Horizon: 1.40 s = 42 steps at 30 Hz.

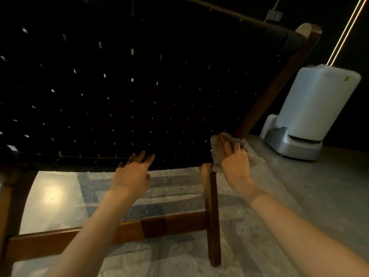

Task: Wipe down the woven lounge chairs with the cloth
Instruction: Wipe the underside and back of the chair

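Right hand point(235, 164): my fingers lie straight on the cloth point(216, 156), pressing it against the chair point(139, 86) at its front corner, above the leg point(212, 216).
Left hand point(131, 172): mine too, relaxed and holding nothing, fingertips touching the woven front edge.
White appliance point(311, 108): beside the chair; its yellow mark is too blurred to read.

On my right I see a tall white plastic appliance with rounded corners point(315, 100) standing on its grey moulded base point(295, 145), set on the mottled grey stone floor point(299, 196). Two thin pale cords point(347, 31) rise from behind its top. A warm glare point(52, 194) shows on the floor at left.
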Available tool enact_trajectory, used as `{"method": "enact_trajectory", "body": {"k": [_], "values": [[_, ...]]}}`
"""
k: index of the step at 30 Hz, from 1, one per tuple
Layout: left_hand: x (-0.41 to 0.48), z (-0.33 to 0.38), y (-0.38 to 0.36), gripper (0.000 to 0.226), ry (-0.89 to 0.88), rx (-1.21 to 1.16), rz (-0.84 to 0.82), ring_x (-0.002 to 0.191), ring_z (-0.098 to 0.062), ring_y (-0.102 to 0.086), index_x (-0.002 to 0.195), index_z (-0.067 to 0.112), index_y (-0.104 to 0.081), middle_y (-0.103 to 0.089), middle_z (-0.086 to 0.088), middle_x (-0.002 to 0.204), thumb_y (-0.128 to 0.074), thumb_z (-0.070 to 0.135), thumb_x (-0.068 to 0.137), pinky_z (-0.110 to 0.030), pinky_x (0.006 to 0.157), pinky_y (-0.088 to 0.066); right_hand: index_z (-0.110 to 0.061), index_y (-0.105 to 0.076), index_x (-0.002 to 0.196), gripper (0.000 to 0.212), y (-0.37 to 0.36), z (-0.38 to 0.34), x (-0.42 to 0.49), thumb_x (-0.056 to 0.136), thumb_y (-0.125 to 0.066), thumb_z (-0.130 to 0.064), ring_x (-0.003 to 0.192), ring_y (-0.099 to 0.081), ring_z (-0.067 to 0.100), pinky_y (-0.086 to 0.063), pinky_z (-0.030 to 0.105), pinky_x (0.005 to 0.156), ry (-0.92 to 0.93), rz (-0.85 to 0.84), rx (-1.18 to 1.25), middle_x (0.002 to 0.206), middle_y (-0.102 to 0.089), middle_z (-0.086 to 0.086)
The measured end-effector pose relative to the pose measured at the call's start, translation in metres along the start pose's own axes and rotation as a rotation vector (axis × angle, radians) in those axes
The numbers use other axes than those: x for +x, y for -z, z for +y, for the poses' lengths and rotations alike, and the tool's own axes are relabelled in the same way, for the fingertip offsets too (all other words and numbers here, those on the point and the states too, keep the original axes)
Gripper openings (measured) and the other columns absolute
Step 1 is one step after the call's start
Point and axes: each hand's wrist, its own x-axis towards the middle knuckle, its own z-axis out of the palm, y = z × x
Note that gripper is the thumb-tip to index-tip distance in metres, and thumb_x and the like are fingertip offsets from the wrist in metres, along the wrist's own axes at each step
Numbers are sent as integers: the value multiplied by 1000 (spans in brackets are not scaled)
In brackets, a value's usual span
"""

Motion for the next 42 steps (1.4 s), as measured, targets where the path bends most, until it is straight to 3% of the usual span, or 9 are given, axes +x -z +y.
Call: {"method": "enact_trajectory", "body": {"k": [5, 11, 18, 23, 25, 29, 35, 39, 42], "values": [[3, -3, -3, 63, 39, -46, -37, 147, -20, 0, 151, 31, -3, 2, 4, 160, -40, 26, 101, -43, 118, -14, -24, -6, 152, 57, -26, -36, 0, 102, -33, -33, 140, -15, 33, -25, 39, 108, -57, -153, 240, 159, -6, 0], [9, -19, -15, 64, 45, -83, -46, 147, -18, 0, 151, 30, -2, 3, 4, 160, -40, 26, 100, -41, 118, -15, -21, -22, 150, 55, -34, -53, 15, 98, -40, -15, 143, -17, 25, -18, 36, 113, -128, -177, 528, 157, -19, 0], [11, -42, -25, 66, 95, -75, -90, 146, -15, 4, 151, 31, -4, 5, 8, 159, -43, 25, 99, -42, 119, -12, -9, -18, 151, 70, -27, -93, 3, 88, -49, -3, 146, -5, 15, 4, 18, 110, -10, -38, 763, 159, -13, 4], [10, -41, -22, 66, 89, -49, -106, 146, -16, 4, 151, 30, -3, 6, 8, 159, -43, 24, 99, -41, 119, -10, -13, -12, 152, 68, -17, -86, -2, 93, -44, -4, 147, -3, 13, -1, 26, 116, 123, -139, 857, 160, -7, 1], [10, -37, -22, 65, 74, -34, -101, 146, -16, 5, 151, 30, -3, 5, 8, 159, -43, 24, 99, -42, 119, -9, -15, -15, 152, 64, -11, -61, -5, 95, -43, -5, 146, -11, 14, -8, 28, 114, 267, -143, 777, 160, -11, 1], [11, -24, -23, 64, 40, -35, -90, 147, -16, 3, 151, 29, -3, 4, 6, 159, -41, 23, 100, -41, 119, -7, -9, -44, 141, 53, -8, -15, -19, 91, -57, -18, 122, -48, 27, -36, 37, 99, 290, 190, 165, 144, -46, 9], [15, 3, -36, 63, -14, 31, -92, 146, -16, 9, 151, 30, 0, 10, 5, 159, -38, 25, 101, -42, 119, -2, -4, 0, 151, 70, -43, -7, -19, 100, -42, -27, 135, -30, 32, -30, 38, 106, 133, 9, 25, 159, -9, 11], [18, 3, -47, 65, -27, 57, -64, 146, -15, 10, 150, 32, 4, 15, 5, 158, -38, 25, 101, -40, 119, -1, 1, -16, 149, 54, -61, -34, -23, 100, -27, -21, 135, -27, 36, -33, 38, 102, 50, -48, 121, 151, -31, 16], [19, 0, -52, 66, -35, 49, -39, 146, -14, 10, 150, 34, 4, 15, 7, 158, -39, 24, 101, -38, 118, -1, 2, -14, 148, 55, -70, -42, -26, 96, -23, -12, 134, -29, 37, -34, 38, 104, 13, -20, 185, 152, -26, 20]]}}
